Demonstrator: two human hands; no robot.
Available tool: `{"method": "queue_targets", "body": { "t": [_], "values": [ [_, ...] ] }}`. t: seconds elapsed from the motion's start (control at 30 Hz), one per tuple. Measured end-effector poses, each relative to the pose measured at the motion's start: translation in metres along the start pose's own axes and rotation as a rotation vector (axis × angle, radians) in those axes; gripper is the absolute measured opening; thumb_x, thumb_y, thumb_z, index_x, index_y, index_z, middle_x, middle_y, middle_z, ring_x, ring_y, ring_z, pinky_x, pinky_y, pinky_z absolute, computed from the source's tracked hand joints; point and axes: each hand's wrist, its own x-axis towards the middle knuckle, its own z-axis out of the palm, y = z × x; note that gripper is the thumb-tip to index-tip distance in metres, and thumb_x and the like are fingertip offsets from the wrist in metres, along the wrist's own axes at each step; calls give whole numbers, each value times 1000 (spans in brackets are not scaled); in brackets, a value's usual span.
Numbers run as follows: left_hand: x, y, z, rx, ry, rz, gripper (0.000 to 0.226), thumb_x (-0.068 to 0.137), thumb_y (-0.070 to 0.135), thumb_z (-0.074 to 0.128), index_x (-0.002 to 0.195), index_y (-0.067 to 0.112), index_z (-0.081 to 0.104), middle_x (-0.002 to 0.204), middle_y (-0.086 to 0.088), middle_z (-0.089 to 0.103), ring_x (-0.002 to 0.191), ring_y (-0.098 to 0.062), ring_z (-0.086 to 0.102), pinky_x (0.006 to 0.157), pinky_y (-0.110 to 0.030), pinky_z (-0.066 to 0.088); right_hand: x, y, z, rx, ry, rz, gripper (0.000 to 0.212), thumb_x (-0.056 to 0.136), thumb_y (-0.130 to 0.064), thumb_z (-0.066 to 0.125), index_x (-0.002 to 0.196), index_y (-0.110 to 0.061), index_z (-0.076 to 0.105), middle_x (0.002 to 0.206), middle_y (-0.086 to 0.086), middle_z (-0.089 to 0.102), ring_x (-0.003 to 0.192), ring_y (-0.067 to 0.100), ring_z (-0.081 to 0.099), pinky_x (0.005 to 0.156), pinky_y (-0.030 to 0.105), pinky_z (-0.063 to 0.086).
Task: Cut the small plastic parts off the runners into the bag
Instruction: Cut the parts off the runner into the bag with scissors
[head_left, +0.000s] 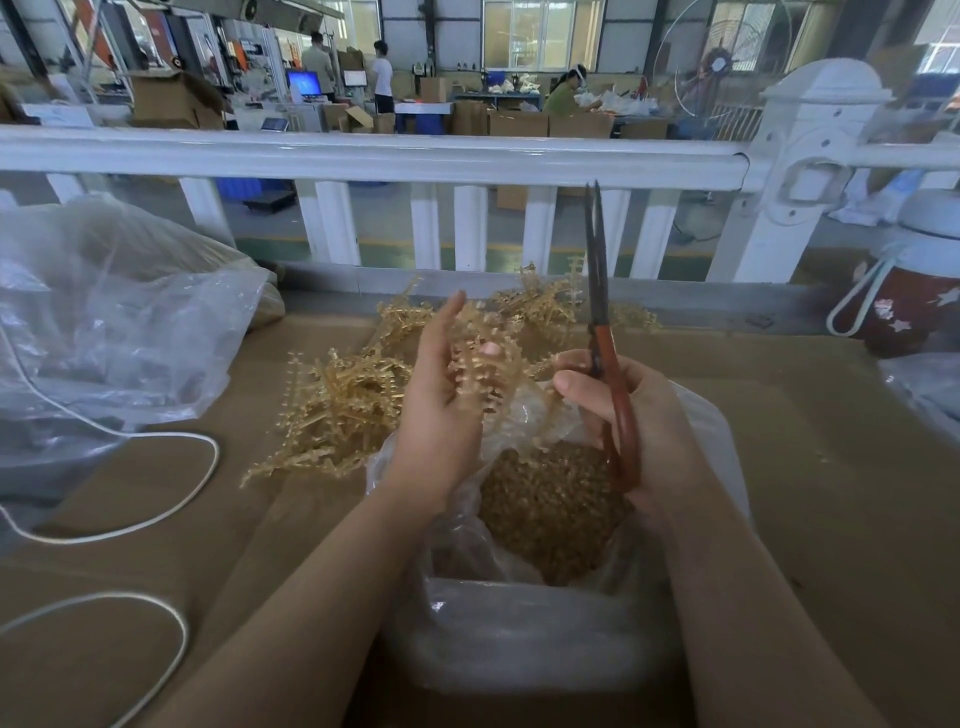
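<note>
Amber plastic runner (480, 371) sits in my left hand (441, 395), thumb & fingers curled round it, right above the open bag (457, 525) w/ cut parts (550, 514) inside. Right hand (623, 415) grips red-handled scissors (605, 332), blades nearly closed, tips pointing up. More runners (343, 400) piled on the bench (831, 493) just behind the bag.

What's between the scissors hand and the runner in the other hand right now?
Head view: nothing solid. Only a narrow gap separates the right hand from the runner in the left hand; the bag sits below it.
</note>
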Motion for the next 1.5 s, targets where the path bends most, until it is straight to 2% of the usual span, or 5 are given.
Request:
{"method": "queue_targets", "body": {
  "t": [0.3,0.57,1.13,1.33,1.5],
  "values": [
    [11,5,-8,-802,-157,-399,37,93,5,33,114,6,63,99,-12,72,80,-22,69,77,-32,58,2,1,-3,48,48,-30,24,69,-15,78,92,-12,72,58,-5,57,43,9,40,43,16,36],
    [14,-6,-8,-528,-11,-267,42,84,-23,46,102,10,65,91,-6,65,87,-23,63,83,-33,56,4,2,-11,309,-74,-87,16,78,-14,73,93,-14,69,79,1,60,52,6,44,46,16,35],
    [13,-12,-10,-4,251,-278,22,95,8,66,102,27,73,92,19,74,86,-15,71,87,-36,59,9,4,-21,444,-117,-72,8,86,-11,62,93,-14,64,76,-1,59,51,6,45,44,17,41],
    [2,-5,-7,373,73,150,50,97,52,49,137,22,50,128,10,39,95,16,54,76,-7,46,13,8,-16,394,-79,-127,8,85,-9,63,88,-14,68,74,0,64,49,4,48,41,16,41],
    [1,-4,-7,590,-233,571,72,73,-8,54,142,5,43,136,-14,44,125,-24,47,103,-48,44,15,11,-16,394,-74,-125,7,85,-10,64,91,-11,65,77,1,63,53,6,49,44,18,41]
  ]
}}
